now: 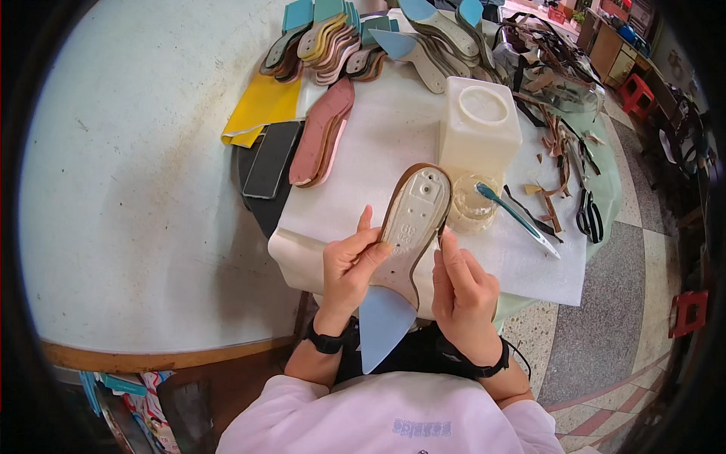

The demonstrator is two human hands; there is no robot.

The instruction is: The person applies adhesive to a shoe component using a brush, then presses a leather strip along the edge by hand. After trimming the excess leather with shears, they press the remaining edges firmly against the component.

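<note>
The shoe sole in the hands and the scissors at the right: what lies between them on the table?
In the head view, between the shoe sole and the scissors lie a small clear glass bowl and a teal-handled brush resting across it.

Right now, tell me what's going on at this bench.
A person holds a shoe sole with both hands: the left hand grips one edge, the right hand the other. Its pale blue pointed toe faces the person. Behind it stand a white plastic jug, a small glass jar with a brush, and stacked soles.
</note>
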